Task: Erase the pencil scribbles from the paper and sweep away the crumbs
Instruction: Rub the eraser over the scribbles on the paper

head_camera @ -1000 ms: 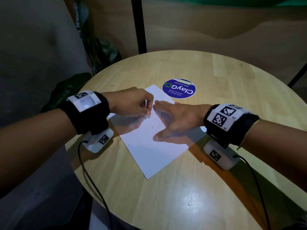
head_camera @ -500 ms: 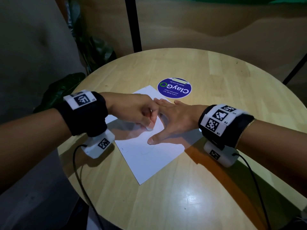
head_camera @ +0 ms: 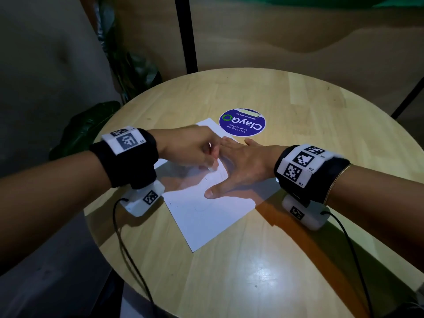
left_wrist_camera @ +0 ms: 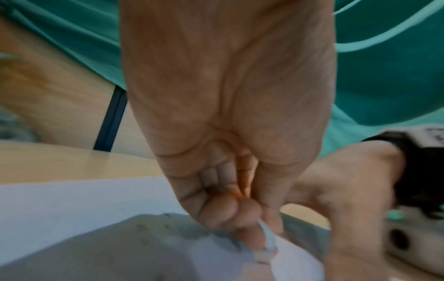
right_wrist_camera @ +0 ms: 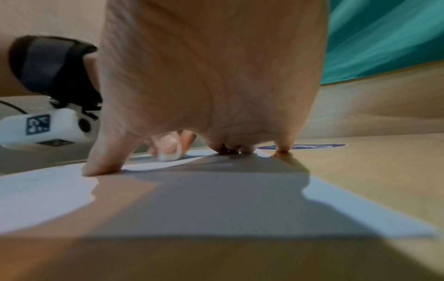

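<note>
A white sheet of paper [head_camera: 206, 216] lies on the round wooden table [head_camera: 286, 260], with faint pencil marks [head_camera: 206, 179] near its middle. My left hand [head_camera: 195, 149] pinches a small white eraser [head_camera: 213, 168] and presses its tip on the paper; in the left wrist view the eraser [left_wrist_camera: 268, 236] shows between thumb and curled fingers. My right hand [head_camera: 241, 166] lies flat on the sheet with fingers spread, thumb tip [head_camera: 210, 193] on the paper. From the right wrist, the eraser [right_wrist_camera: 168, 155] shows beyond the thumb [right_wrist_camera: 103, 161].
A round blue ClayGo sticker [head_camera: 242, 122] is stuck on the table just beyond the paper. Dark plant leaves [head_camera: 85, 127] sit off the table's left edge. A black post [head_camera: 187, 33] stands behind the table. Cables [head_camera: 128, 249] hang from both wrist cameras.
My left hand with the eraser has slid over the paper close to my right hand's fingers, rubbing back and forth. The right hand has stayed pressed on the sheet.
</note>
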The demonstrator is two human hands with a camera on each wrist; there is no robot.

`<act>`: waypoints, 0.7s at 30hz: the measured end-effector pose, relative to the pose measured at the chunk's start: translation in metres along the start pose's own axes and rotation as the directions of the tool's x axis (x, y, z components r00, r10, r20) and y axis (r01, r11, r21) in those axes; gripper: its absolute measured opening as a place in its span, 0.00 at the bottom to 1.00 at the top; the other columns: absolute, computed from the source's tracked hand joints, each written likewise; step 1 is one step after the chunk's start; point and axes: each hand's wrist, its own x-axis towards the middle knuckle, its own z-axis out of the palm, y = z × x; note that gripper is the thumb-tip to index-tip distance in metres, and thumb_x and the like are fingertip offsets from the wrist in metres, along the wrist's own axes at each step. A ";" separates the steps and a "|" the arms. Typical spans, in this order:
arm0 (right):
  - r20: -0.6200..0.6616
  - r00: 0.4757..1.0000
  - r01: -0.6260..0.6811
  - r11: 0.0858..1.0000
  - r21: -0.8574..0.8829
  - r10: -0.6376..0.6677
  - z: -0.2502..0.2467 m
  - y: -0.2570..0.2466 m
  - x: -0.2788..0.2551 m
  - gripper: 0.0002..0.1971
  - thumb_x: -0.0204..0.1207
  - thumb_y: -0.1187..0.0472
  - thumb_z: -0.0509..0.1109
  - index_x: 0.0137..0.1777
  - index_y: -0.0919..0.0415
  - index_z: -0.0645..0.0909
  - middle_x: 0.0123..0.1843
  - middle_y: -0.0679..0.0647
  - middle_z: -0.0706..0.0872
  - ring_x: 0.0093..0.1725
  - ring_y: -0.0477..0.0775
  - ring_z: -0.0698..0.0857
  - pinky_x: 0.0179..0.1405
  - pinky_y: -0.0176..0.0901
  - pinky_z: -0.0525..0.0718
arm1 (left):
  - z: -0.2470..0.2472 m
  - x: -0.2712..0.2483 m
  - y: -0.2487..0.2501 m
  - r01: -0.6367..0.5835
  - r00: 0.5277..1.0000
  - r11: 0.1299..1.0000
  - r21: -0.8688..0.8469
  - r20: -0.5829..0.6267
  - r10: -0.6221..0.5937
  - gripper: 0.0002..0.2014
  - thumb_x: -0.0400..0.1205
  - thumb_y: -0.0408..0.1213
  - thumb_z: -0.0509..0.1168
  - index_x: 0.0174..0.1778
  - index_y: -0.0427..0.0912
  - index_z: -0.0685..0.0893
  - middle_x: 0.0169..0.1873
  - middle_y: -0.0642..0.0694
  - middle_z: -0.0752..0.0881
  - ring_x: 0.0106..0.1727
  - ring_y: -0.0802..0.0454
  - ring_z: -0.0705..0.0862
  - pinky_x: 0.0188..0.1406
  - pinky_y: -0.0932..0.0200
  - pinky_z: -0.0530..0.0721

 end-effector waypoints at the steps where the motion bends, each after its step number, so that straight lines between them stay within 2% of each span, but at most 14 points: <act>1: 0.000 1.000 0.000 1.000 -0.002 0.000 0.001 0.000 0.000 0.64 0.65 0.13 0.69 0.95 0.37 0.42 0.97 0.42 0.36 0.93 0.42 0.30 0.91 0.65 0.30 | 0.002 -0.001 0.003 -0.011 0.998 0.999 -0.033 0.065 0.013 0.08 0.85 0.37 0.76 0.48 0.36 0.87 0.39 0.44 0.96 0.38 0.54 0.91 0.45 0.64 0.88; 3: -0.002 1.000 0.000 1.000 -0.011 0.000 0.000 0.000 0.000 0.64 0.66 0.14 0.69 0.95 0.38 0.42 0.97 0.42 0.36 0.93 0.43 0.31 0.91 0.65 0.30 | 0.001 0.000 0.003 -0.003 0.998 0.999 -0.037 0.061 0.005 0.07 0.85 0.37 0.77 0.48 0.38 0.88 0.40 0.45 0.97 0.39 0.54 0.91 0.45 0.64 0.87; 6: -0.008 1.000 0.008 1.000 -0.020 -0.008 -0.002 -0.001 -0.003 0.64 0.69 0.16 0.69 0.95 0.40 0.37 0.96 0.41 0.36 0.93 0.44 0.32 0.91 0.64 0.30 | 0.002 0.002 -0.002 0.013 0.992 0.999 0.037 -0.125 -0.009 0.06 0.85 0.40 0.76 0.47 0.44 0.88 0.41 0.50 0.95 0.44 0.56 0.90 0.49 0.56 0.85; 7: -0.010 1.000 0.015 1.000 -0.013 -0.015 -0.001 0.000 -0.002 0.63 0.69 0.16 0.69 0.95 0.40 0.39 0.96 0.41 0.36 0.93 0.43 0.32 0.91 0.64 0.30 | 0.004 0.001 -0.001 0.001 0.992 0.999 0.054 -0.128 0.006 0.06 0.85 0.40 0.75 0.47 0.44 0.87 0.41 0.50 0.94 0.44 0.55 0.89 0.48 0.56 0.84; 10: -0.018 0.999 0.040 0.999 0.014 -0.040 0.002 0.005 0.006 0.63 0.63 0.12 0.68 0.94 0.36 0.48 0.97 0.42 0.38 0.93 0.43 0.32 0.91 0.67 0.31 | 0.006 -0.005 0.005 -0.024 0.999 1.000 -0.010 0.029 0.024 0.07 0.86 0.39 0.76 0.48 0.40 0.87 0.39 0.50 0.95 0.39 0.55 0.90 0.44 0.62 0.85; 11: -0.027 0.999 0.044 0.999 0.016 -0.043 0.001 0.006 0.008 0.63 0.61 0.11 0.68 0.93 0.34 0.50 0.97 0.42 0.40 0.94 0.44 0.35 0.91 0.68 0.34 | 0.004 -0.006 0.003 -0.017 0.999 1.000 -0.009 0.037 0.017 0.07 0.86 0.39 0.76 0.49 0.40 0.87 0.39 0.50 0.96 0.40 0.54 0.91 0.46 0.62 0.86; 12: -0.050 0.998 0.048 0.999 0.004 -0.047 -0.001 0.007 0.009 0.61 0.61 0.11 0.68 0.92 0.33 0.53 0.97 0.43 0.44 0.95 0.46 0.40 0.92 0.69 0.39 | 0.001 -0.007 0.000 -0.005 1.000 1.000 0.016 -0.001 0.005 0.06 0.86 0.40 0.76 0.49 0.42 0.88 0.40 0.50 0.95 0.43 0.54 0.91 0.47 0.61 0.86; 14: -0.136 0.989 0.053 0.995 -0.084 -0.064 -0.007 0.006 0.003 0.54 0.65 0.14 0.69 0.89 0.36 0.64 0.95 0.45 0.55 0.94 0.52 0.54 0.91 0.68 0.56 | -0.002 -0.008 -0.011 0.037 0.992 0.997 0.064 -0.121 -0.029 0.05 0.86 0.43 0.75 0.49 0.47 0.88 0.43 0.51 0.94 0.48 0.52 0.90 0.47 0.57 0.84; 16: -0.223 0.969 0.072 0.984 -0.163 -0.108 -0.012 0.006 -0.004 0.44 0.71 0.19 0.71 0.83 0.42 0.76 0.90 0.48 0.64 0.89 0.53 0.64 0.84 0.60 0.71 | -0.001 -0.011 -0.022 0.058 0.982 0.998 0.033 -0.179 -0.051 0.05 0.87 0.44 0.74 0.48 0.49 0.87 0.45 0.52 0.93 0.51 0.53 0.89 0.46 0.58 0.81; 17: -0.244 0.960 0.093 0.981 -0.173 -0.134 -0.012 0.006 -0.008 0.41 0.73 0.22 0.72 0.81 0.44 0.79 0.86 0.48 0.69 0.85 0.52 0.68 0.79 0.56 0.76 | 0.001 -0.014 -0.025 0.057 0.981 0.998 0.019 -0.189 -0.052 0.05 0.87 0.44 0.73 0.48 0.49 0.86 0.45 0.52 0.93 0.51 0.53 0.89 0.46 0.58 0.81; 19: -0.241 0.956 0.125 0.976 -0.180 -0.167 -0.010 0.006 -0.013 0.37 0.77 0.25 0.71 0.78 0.47 0.82 0.81 0.47 0.74 0.79 0.51 0.74 0.73 0.53 0.79 | 0.006 -0.021 -0.025 0.031 0.986 0.999 0.008 -0.165 -0.029 0.05 0.88 0.43 0.74 0.48 0.49 0.86 0.45 0.50 0.93 0.50 0.51 0.89 0.46 0.58 0.84; 21: -0.196 0.967 0.128 0.974 -0.184 -0.164 -0.005 0.007 -0.013 0.38 0.77 0.22 0.68 0.81 0.43 0.77 0.85 0.45 0.71 0.80 0.54 0.76 0.75 0.56 0.79 | 0.011 -0.025 -0.020 -0.024 0.997 0.999 -0.042 -0.074 0.021 0.04 0.87 0.40 0.75 0.48 0.48 0.87 0.43 0.49 0.94 0.45 0.52 0.90 0.45 0.58 0.85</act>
